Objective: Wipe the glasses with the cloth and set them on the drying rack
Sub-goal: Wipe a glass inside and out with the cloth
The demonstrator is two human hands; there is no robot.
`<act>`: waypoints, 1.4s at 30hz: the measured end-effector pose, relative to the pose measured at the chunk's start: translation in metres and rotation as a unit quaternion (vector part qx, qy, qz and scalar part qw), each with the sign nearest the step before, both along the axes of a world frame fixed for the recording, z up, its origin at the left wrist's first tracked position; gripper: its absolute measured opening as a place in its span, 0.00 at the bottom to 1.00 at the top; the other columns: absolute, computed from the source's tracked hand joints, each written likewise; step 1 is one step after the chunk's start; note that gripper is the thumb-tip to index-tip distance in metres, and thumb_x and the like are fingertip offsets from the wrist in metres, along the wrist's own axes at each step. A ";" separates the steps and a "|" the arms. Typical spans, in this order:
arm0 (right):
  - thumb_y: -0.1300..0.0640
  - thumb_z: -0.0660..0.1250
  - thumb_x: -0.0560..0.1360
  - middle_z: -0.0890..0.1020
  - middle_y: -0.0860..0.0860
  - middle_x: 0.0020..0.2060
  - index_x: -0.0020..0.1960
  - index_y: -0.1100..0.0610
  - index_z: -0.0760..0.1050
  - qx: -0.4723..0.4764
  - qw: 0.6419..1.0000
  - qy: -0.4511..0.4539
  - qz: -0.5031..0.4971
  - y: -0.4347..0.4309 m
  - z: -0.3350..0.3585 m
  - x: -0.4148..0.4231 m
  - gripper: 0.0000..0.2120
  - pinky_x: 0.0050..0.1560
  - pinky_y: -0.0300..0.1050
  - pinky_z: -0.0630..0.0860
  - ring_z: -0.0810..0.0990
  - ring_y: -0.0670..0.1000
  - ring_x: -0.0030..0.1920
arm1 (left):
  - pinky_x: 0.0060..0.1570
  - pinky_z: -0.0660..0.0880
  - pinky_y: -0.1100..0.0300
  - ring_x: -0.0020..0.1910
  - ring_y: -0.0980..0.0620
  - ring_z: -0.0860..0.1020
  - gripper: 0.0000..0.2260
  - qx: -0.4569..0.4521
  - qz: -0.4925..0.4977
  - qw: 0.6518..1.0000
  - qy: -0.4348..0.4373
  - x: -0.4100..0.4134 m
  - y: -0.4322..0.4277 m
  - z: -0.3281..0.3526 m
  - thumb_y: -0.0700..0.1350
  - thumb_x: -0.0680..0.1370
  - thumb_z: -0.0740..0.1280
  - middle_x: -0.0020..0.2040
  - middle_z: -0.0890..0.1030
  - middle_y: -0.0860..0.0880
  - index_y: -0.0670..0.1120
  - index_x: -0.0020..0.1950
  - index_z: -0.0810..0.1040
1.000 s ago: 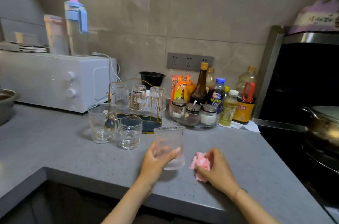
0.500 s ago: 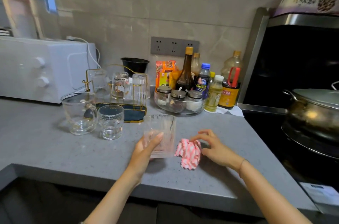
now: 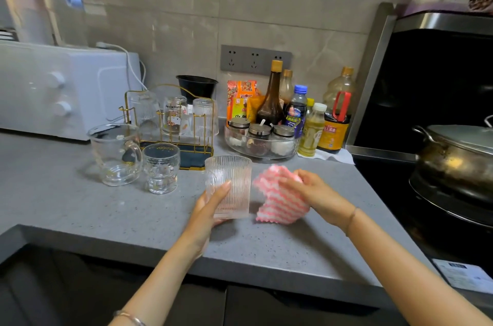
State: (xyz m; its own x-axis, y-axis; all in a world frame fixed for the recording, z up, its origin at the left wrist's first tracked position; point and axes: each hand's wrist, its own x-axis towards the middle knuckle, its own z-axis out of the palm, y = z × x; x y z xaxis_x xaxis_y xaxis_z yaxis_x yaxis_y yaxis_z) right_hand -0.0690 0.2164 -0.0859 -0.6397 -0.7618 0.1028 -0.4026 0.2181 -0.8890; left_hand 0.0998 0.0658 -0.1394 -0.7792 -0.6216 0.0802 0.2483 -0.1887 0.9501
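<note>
My left hand (image 3: 210, 205) grips a ribbed clear glass (image 3: 230, 185) upright, just above the grey counter (image 3: 80, 205). To its right, my right hand (image 3: 312, 192) holds a pink-and-white striped cloth (image 3: 280, 197) lifted off the counter, close beside the glass. A gold wire drying rack (image 3: 170, 125) stands behind, with three glasses upside down on its pegs. In front of the rack stand a large glass mug (image 3: 114, 153) and a small clear glass (image 3: 160, 167).
A white microwave (image 3: 53, 91) sits at the back left. A glass bowl of spice jars (image 3: 261, 139) and several bottles (image 3: 306, 112) stand behind the cloth. A stove with a lidded pot (image 3: 458, 160) is on the right. The counter edge runs just below my hands.
My right hand has picked the cloth up off the counter and raised it beside the glass. My left hand keeps hold of the ribbed glass.
</note>
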 end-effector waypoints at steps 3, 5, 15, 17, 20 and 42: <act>0.53 0.66 0.77 0.81 0.59 0.45 0.51 0.61 0.73 -0.086 0.985 -0.127 -0.078 -0.008 0.001 0.003 0.12 0.50 0.50 0.75 0.80 0.56 0.45 | 0.45 0.79 0.58 0.50 0.50 0.83 0.28 0.023 -0.003 1.000 0.014 -0.002 0.001 0.001 0.59 0.68 0.68 0.53 0.85 0.46 0.47 0.63 0.76; 0.53 0.64 0.79 0.80 0.58 0.45 0.52 0.62 0.72 -0.169 0.972 -0.126 -0.104 -0.016 0.006 0.015 0.12 0.50 0.49 0.75 0.79 0.55 0.46 | 0.42 0.79 0.59 0.48 0.52 0.84 0.25 0.042 0.002 0.999 0.026 -0.003 0.001 0.002 0.60 0.71 0.70 0.51 0.85 0.47 0.48 0.62 0.76; 0.59 0.52 0.83 0.69 0.27 0.64 0.64 0.30 0.66 -0.278 0.955 0.102 0.018 -0.065 -0.004 0.112 0.24 0.72 0.39 0.60 0.63 0.40 0.71 | 0.58 0.76 0.48 0.56 0.51 0.81 0.22 0.072 -0.012 0.997 0.028 0.004 0.005 0.012 0.61 0.79 0.54 0.55 0.84 0.49 0.51 0.63 0.77; 0.57 0.52 0.83 0.61 0.19 0.63 0.59 0.22 0.66 -0.283 0.952 0.115 0.019 -0.066 0.001 0.114 0.26 0.76 0.48 0.54 0.54 0.43 0.76 | 0.59 0.76 0.46 0.61 0.49 0.79 0.25 0.067 -0.014 0.997 0.045 0.007 0.005 0.014 0.61 0.76 0.57 0.62 0.81 0.47 0.52 0.69 0.72; 0.48 0.53 0.80 0.61 0.20 0.65 0.60 0.25 0.68 -0.309 0.945 0.106 0.017 -0.062 0.008 0.114 0.17 0.76 0.53 0.56 0.55 0.43 0.76 | 0.59 0.76 0.43 0.62 0.51 0.78 0.27 0.042 -0.021 0.996 0.073 0.014 0.011 0.022 0.62 0.72 0.62 0.63 0.80 0.52 0.59 0.71 0.68; 0.51 0.54 0.81 0.56 0.41 0.76 0.68 0.39 0.68 -0.266 0.919 0.289 0.012 -0.026 0.019 0.139 0.17 0.75 0.39 0.46 0.44 0.47 0.77 | 0.63 0.73 0.45 0.67 0.55 0.74 0.27 -0.048 0.010 0.997 0.064 0.034 0.048 0.061 0.72 0.72 0.56 0.67 0.76 0.59 0.66 0.69 0.69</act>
State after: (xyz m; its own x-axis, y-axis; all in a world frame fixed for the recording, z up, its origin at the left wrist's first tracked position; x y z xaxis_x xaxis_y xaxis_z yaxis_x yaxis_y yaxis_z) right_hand 0.0704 0.1906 -0.0667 -0.3444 -0.5183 0.7828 -0.8401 -0.2021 -0.5034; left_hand 0.1334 0.1135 -0.0785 -0.7466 -0.6211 0.2382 0.3715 -0.0923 0.9238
